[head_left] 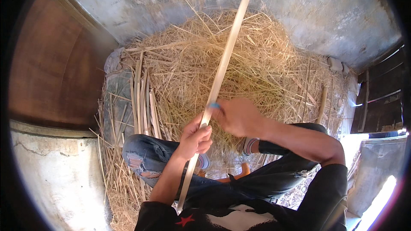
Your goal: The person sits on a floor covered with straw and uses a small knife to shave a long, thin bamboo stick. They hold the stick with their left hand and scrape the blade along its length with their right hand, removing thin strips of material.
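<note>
A long, pale split-bamboo strip [227,53] slants across the middle, its top end far off near the wall and its lower end against my lap. My left hand [195,138] is closed around its lower part. Just above, my right hand [237,115] is curled at the strip's right edge, somewhat blurred. Something small and blue [214,105] shows at its fingertips; I cannot make out what it is. Between my crossed legs lies an orange-brown curved piece [244,170], partly hidden by my trousers.
A heap of straw-like shavings [257,34] spreads before me up to a grey wall [338,8]. Several split strips [139,98] lie at the left by my knee. A brown panel [51,60] stands at the left, dark slats [381,94] at the right.
</note>
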### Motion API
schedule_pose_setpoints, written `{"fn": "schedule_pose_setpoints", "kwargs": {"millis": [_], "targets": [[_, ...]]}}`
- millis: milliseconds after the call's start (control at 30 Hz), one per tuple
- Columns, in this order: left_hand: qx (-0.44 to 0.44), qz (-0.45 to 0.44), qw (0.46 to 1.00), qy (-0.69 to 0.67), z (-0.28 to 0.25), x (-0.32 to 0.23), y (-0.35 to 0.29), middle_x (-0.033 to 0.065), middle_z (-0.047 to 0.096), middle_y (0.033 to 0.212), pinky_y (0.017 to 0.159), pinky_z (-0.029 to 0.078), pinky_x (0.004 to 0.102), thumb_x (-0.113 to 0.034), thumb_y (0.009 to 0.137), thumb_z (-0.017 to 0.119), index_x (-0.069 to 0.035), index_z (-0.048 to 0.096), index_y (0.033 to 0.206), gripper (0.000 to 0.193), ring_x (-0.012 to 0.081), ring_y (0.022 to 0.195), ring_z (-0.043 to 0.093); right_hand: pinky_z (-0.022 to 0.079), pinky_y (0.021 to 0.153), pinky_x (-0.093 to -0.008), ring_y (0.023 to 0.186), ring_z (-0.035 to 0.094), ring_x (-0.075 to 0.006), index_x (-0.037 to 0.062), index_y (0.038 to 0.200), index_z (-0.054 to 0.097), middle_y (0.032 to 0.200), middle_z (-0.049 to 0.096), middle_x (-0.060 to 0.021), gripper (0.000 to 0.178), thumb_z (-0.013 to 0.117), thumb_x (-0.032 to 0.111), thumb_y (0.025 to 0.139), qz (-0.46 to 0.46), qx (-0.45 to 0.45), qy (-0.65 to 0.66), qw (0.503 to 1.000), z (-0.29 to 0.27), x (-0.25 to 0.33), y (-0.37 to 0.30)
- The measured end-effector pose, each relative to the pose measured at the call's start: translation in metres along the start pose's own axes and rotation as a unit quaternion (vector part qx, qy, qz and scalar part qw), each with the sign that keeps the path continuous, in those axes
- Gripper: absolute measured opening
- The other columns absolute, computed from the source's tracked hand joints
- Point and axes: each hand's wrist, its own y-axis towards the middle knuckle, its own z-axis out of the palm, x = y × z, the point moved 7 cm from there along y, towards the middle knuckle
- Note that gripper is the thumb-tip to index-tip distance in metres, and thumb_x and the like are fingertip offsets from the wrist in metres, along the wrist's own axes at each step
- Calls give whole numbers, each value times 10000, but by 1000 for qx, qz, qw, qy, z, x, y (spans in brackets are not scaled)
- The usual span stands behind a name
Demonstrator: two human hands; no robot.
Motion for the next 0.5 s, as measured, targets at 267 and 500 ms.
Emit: {"fn": "schedule_pose_setpoints", "kwargs": {"millis": [267,500], "targets": [[-4,14,998,-66,4,-6,-1,-59,315,630,376,232,225,-3,996,527,-218,299,1580,662,29,422,292,540,678,-552,717,676,-461,19,1053,668,736,673,-247,420,500,403,1035,20,48,-25,998,11,7,0],[47,50,997,-32,5,-8,2,-55,346,627,391,239,229,124,836,590,-202,201,1637,949,38,426,288,533,758,-560,842,686,-454,23,1070,677,865,694,-254,451,459,416,1034,39,36,47,997,5,8,1]]}}
